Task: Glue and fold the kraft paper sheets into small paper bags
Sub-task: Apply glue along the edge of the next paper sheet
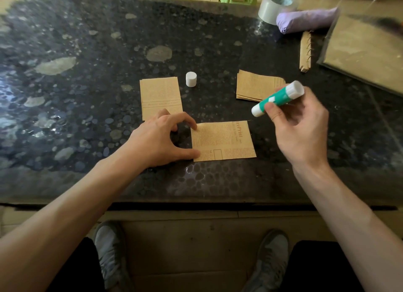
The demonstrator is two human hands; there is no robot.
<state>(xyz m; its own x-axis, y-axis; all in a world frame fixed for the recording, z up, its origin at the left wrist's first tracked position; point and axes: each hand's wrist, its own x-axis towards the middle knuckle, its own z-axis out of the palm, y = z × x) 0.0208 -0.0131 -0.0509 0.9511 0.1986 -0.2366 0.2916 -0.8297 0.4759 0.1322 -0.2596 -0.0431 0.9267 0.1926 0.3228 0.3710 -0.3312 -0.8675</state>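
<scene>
Working over the dark table, you have the sheet flat in front of you, between your hands, its longer side running left to right. The stack lies beyond it to the right, a folded piece beyond to the left. Your left hand pins the sheet's left edge with thumb and forefinger. Your right hand grips the glue just off the right end, lower tip angled toward the paper, so it probably reaches that edge first. The cap stands apart.
</scene>
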